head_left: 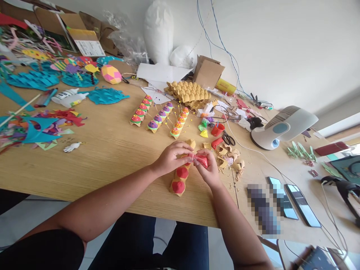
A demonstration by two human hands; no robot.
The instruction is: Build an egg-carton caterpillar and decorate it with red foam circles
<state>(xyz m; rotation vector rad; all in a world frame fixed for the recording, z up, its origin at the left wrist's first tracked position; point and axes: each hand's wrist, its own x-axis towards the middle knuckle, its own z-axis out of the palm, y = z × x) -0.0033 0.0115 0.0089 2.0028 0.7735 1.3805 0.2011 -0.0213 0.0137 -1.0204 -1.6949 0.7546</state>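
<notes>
A small clear bag of red modelling clay [202, 161] is between my two hands. My right hand [209, 172] is closed around its full part, while the fingers of my left hand [172, 158] pinch its twisted end. Beneath them lies a strip of egg carton [191, 144], partly hidden by my hands. Red clay caps [178, 186] cover its nearer bumps; the far bump is bare. Beyond stand three decorated egg-carton strips: a red one [141, 110], a purple one [159, 117] and an orange one [179, 123], the latter two with pins sticking out.
Right of my hands are torn carton scraps [225, 155], scissors [228, 138] and a red cup [217, 129]. A white fan [284, 127] and phones [302, 205] stand or lie further right. Egg trays [187, 92] are at the back. Felt scraps [42, 129] and glue bottles [69, 98] lie left.
</notes>
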